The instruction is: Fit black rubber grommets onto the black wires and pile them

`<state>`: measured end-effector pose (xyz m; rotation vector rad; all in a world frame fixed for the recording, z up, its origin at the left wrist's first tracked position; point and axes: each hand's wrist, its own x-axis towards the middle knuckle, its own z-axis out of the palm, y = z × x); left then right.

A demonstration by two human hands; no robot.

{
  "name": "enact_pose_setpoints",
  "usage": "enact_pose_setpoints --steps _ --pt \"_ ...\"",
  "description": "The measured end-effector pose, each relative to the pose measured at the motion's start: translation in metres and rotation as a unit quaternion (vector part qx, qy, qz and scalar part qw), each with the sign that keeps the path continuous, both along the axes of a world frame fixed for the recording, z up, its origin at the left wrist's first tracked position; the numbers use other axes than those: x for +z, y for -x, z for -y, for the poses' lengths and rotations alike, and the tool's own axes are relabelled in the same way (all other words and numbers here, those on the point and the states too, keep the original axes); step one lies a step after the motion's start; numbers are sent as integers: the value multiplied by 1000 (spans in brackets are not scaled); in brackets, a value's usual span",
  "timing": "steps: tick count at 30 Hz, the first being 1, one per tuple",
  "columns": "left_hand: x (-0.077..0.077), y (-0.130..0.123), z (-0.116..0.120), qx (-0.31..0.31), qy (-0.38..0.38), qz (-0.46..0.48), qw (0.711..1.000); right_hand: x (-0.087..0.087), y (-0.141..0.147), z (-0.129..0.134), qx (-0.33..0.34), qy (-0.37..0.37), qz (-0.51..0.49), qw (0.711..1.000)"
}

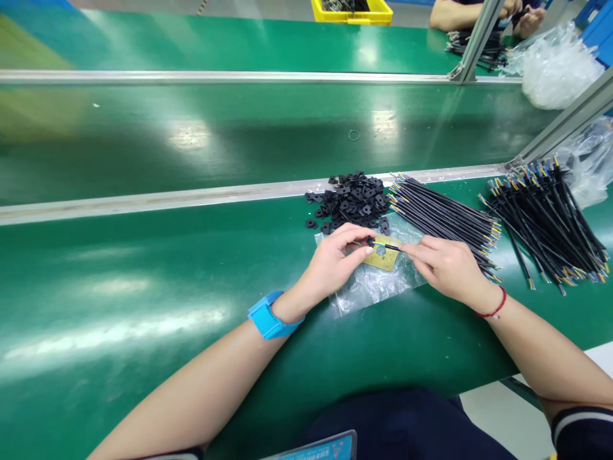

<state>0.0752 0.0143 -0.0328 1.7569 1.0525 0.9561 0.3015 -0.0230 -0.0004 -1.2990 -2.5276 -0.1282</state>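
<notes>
My left hand (340,257), with a blue band at its wrist, pinches a small black part (370,241) between thumb and fingers. My right hand (447,265) grips a short black cable (393,248), whose blue and yellow-green wires reach to that black part. Beneath the cable lies a yellowish square plate (383,260) with a round hole, resting on a clear plastic bag (359,294). A heap of small black parts (354,198) sits just beyond my left hand. Beyond my right hand lies a bundle of black cables (445,217) with coloured wire ends.
A second cable pile (550,223) lies at the right of the green table (143,306). Metal rails and a slanted post (565,115) frame the bench. Across it are another person's hands (522,16), clear plastic bags (560,70) and a yellow bin (352,18).
</notes>
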Motion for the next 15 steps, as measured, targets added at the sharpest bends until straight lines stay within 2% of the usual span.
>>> enact_pose_setpoints --steps 3,8,12,15 --pt "-1 -1 1 0 -11 -17 1000 1 0 0 -10 9 8 1000" --pt "5 0 5 -11 -79 -74 994 3 1 1 -19 36 6 999" --pt "7 0 5 -24 -121 -93 988 2 1 0 -21 80 -58 995" --pt "7 0 5 -19 -101 -84 991 3 1 0 -36 111 -98 988"
